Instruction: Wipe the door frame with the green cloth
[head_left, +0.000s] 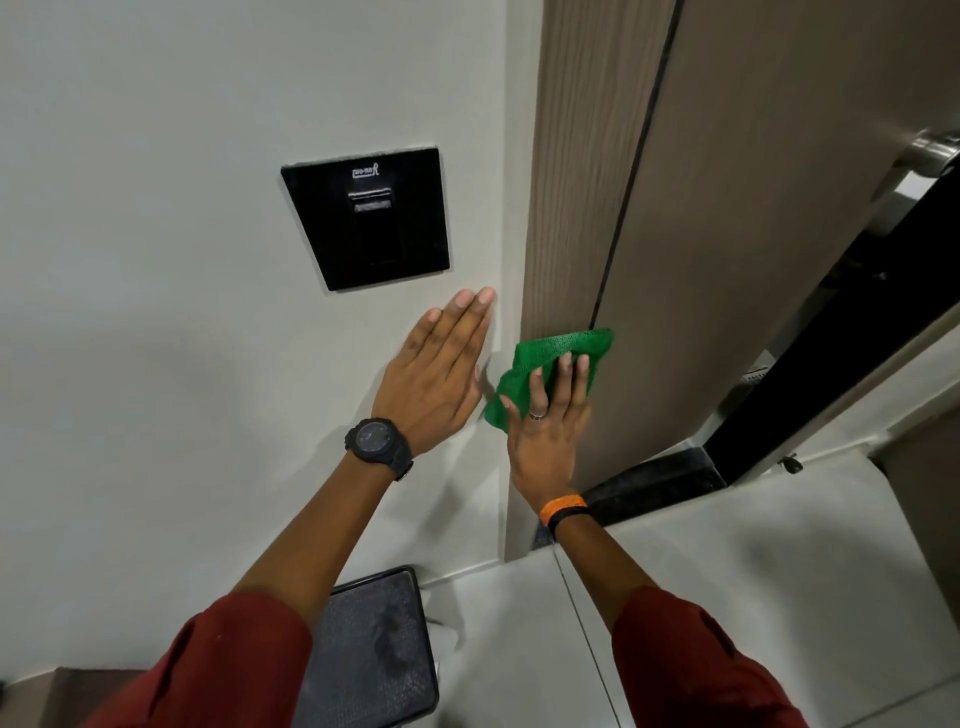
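My right hand (548, 421) presses a green cloth (550, 348) flat against the brown wood-grain door frame (576, 182), just left of the dark gap between frame and door. The cloth bunches under my palm and sticks out above my fingertips. A little to the left, my left hand (441, 374) lies flat on the white wall (156, 208) with its fingers straight and together, holding nothing; its fingertips reach the wall's corner beside the frame.
A black card-switch panel (366, 218) sits on the wall above my left hand. The brown door (753, 208) stands ajar to the right, its metal handle (930, 150) at the right edge. A dark mat (374, 649) lies on the pale tiled floor below.
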